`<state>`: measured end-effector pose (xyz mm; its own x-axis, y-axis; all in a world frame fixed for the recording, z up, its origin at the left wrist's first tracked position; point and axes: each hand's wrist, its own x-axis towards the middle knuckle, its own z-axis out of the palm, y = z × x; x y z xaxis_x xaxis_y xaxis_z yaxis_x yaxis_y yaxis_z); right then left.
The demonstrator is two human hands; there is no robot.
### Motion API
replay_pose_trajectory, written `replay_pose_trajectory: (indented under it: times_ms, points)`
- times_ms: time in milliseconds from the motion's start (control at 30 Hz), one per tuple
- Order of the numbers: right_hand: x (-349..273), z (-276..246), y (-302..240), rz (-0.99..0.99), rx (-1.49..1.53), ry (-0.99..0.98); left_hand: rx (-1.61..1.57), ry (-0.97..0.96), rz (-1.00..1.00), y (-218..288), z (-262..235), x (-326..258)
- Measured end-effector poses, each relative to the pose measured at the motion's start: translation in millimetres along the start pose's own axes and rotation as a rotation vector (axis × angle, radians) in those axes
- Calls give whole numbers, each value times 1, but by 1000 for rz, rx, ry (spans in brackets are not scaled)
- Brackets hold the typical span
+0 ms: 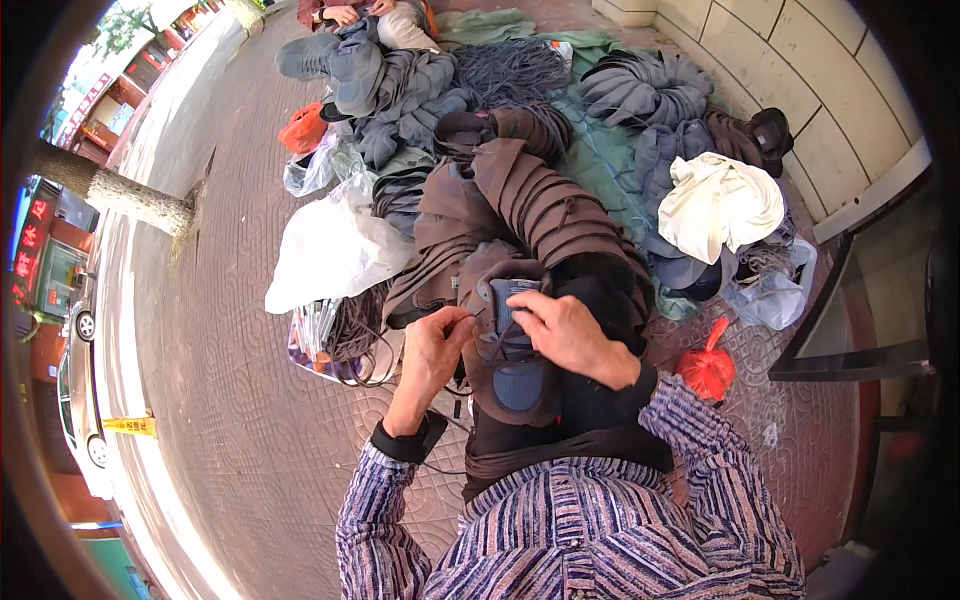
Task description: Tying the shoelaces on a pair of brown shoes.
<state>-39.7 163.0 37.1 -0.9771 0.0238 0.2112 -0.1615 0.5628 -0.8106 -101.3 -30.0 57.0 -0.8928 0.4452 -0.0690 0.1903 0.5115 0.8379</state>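
Working a dark lace through one brown shoe upper

The shoe upper (520, 386) lies on the person's lap, with its blue tongue (515, 300) facing up and both hands at its opening. The left hand (432, 350) has thumb and forefinger pressed together at the left side of the tongue, and it seems to pinch a thin end of the lace (498, 353). The right hand (572, 338) rests with bent fingers over the right edge of the tongue; whether it also grips the lace, I cannot tell.

About the progress, I judge that this piece is only partly finished. Some lace crosses the opening in loose loops, not drawn tight, and the eyelets are too small to count. The pulling and the evening of the lace appear to remain.

Beyond the lap extends a long overlapping row of brown uppers (560, 215), and farther away a fanned pile of grey uppers (645, 95) lies on a green sheet (600, 160). Which of these are already laced is not clear. A large heap of laces (515, 72) lies between the piles, so material seems plentiful.
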Motion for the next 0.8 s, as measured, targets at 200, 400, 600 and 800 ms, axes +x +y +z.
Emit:
replay_pose_trajectory:
  times_ms: [200,400,600,800]
  points:
    - [25,-12,-10,257,286,-281,315,28,112,8,-1,10]
    - [35,-7,-13,330,511,-356,700,-20,565,5,-11,30]
    - [51,-8,-6,386,456,-528,-479,-483,-353,-33,-16,39]
    - [48,-3,13,442,539,-543,-28,-107,410,-11,-6,53]
